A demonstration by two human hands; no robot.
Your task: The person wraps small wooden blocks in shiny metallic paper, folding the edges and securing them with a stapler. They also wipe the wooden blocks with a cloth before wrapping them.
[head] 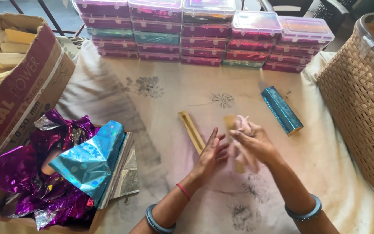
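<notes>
Wooden stick (239,164) is lying on the cloth (174,108) beneath my hands, mostly covered and blurred. My right hand (254,143) is curling its fingers over the stick's upper part; whether it is actually clasping it I cannot tell. My left hand (211,154) is spreading flat, fingers loose, gripping nothing, touching a second wooden strip (190,130). A blue foil-wrapped block (282,110) is lying well apart.

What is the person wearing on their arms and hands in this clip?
Both forearms are bare, with no sleeves in view. The left hand has a thin red thread at the wrist and a blue-grey bangle further up the forearm. The right hand arm carries a matching blue-grey bangle. No gloves show.
</notes>
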